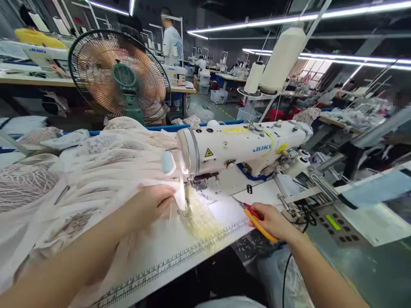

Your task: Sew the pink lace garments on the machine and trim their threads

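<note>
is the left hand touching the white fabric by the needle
Touching. The head view shows the left hand resting flat on the white fabric, fingers pressing it down just left of the sewing machine needle.

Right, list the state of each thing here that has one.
fan: spinning, blades blurred
machine lamp: lit
control panel display: on, green
left hand: pressing lace fabric flat
right hand: closed around the thread snips
thread cones: upright
</note>
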Motion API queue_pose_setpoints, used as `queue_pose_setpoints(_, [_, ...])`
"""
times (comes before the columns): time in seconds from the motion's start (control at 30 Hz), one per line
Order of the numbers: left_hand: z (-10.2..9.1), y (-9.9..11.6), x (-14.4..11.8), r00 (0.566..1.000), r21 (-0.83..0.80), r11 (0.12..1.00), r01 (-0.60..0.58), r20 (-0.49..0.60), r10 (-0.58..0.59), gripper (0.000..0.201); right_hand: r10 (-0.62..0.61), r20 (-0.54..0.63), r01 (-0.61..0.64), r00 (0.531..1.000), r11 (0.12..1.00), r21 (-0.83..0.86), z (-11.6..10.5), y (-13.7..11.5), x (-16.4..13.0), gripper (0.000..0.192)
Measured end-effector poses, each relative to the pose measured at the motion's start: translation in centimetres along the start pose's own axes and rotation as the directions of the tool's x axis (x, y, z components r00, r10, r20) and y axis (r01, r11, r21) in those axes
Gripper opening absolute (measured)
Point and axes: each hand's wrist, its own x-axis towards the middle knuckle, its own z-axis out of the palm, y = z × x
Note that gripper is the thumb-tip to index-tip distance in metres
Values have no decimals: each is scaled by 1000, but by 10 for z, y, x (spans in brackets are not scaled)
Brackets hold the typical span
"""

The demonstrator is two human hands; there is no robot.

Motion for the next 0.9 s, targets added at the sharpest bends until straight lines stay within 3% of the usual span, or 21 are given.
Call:
queue_pose_setpoints(0.03, [-2, 8, -6, 1000, -40, 999, -3, 24, 4, 28, -9, 29, 2, 1000, 973, 232, 12, 2, -11, 36])
queue_pose_setpoints(0.1, [-2, 25, -16, 999, -113, 994, 11, 51, -5, 29, -93, 67, 34, 993, 797, 603, 36, -6, -25, 41])
queue_pose_setpoints(0.17, [4, 39, -23, 1000, -152, 988, 27, 20, -24, 28, -194, 37, 92, 980, 615, 783, 56, -25, -26, 47])
queue_pose_setpoints(0.23, [12, 50, -28, 999, -173, 985, 8, -41, -15, 26, -225, 22, 106, 974, 540, 835, 66, -49, -16, 48])
queue_pose_setpoints(0.3, [22, 57, -32, 997, -171, 985, -32, -70, 20, 24, -182, -35, 137, 983, 589, 797, 69, -71, -2, 44])
queue_pose_setpoints(0.37, [28, 61, -38, 998, -163, 985, -55, -23, 52, 23, -105, -85, 134, 991, 704, 698, 67, -85, 10, 36])
queue_pose_setpoints(0.43, [31, 63, -46, 999, -196, 980, -26, 26, 31, 24, -67, -117, 127, 991, 761, 637, 63, -89, 17, 30])
queue_pose_setpoints(0.53, [27, 65, -50, 994, -227, 970, 85, -50, -99, 25, -95, -118, 149, 989, 745, 650, 57, -81, 19, 26])
queue_pose_setpoints(0.63, [20, 70, -35, 963, -189, 965, 180, -165, -212, 21, -187, -87, 196, 978, 709, 678, 46, -72, 15, 24])
queue_pose_setpoints(0.7, [16, 74, -16, 951, -302, 916, 263, -76, -299, 21, -287, -62, 250, 956, 683, 686, 37, -71, 12, 23])
queue_pose_setpoints(0.8, [15, 80, 11, 921, -478, 787, 390, 187, -343, 24, -471, -49, 391, 881, 666, 636, 22, -74, 9, 23])
queue_pose_setpoints(0.9, [15, 85, 22, 898, -551, 709, 440, 289, -333, 26, -546, -59, 463, 836, 641, 612, 11, -77, 10, 23])
